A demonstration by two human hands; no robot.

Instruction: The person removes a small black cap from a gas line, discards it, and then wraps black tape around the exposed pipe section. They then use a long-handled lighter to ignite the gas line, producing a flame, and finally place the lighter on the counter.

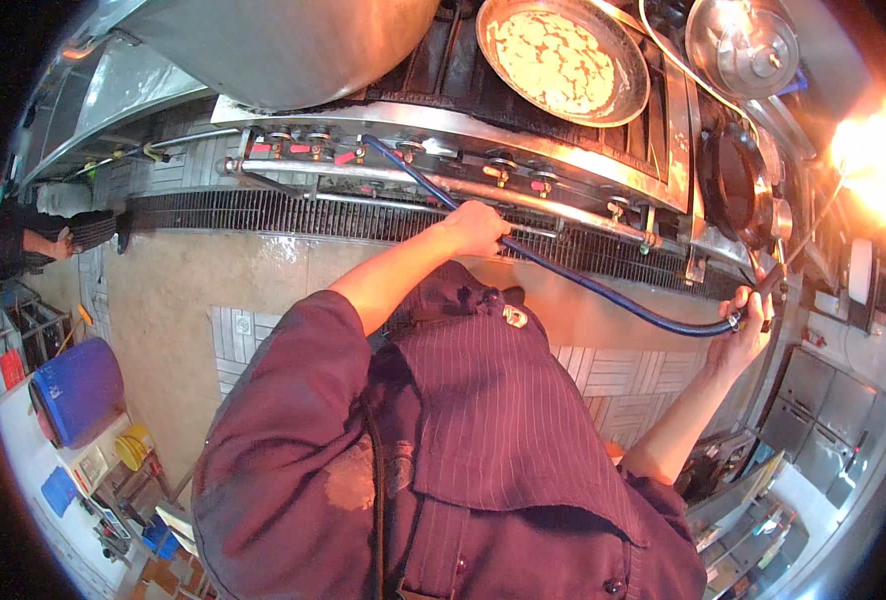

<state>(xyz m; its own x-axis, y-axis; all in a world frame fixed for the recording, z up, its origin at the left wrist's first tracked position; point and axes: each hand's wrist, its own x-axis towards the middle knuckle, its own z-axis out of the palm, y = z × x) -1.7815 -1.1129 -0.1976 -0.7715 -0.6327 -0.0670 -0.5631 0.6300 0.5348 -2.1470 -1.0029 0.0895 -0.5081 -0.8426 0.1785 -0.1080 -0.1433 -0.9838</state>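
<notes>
My left hand [476, 229] is closed around a dark blue hose [603, 291] in front of the stove. The hose runs from the valves on the stove front, through that hand, and sags across to my right hand [741, 328]. There my right fingers are wrapped round the handle end of a gas torch [815, 222]. Its thin tube points up and to the right, and a large bright flame [875, 155] burns at the tip. The flame's glare washes out whatever lies behind it.
On the stove [523, 128] stand a large pot [293, 50] and a frying pan [635, 108] with pale pieces in it. Dark pans [738, 185] hang near the torch. A floor grate [283, 215] runs below the stove. Another person's hand [55, 246] shows at far left.
</notes>
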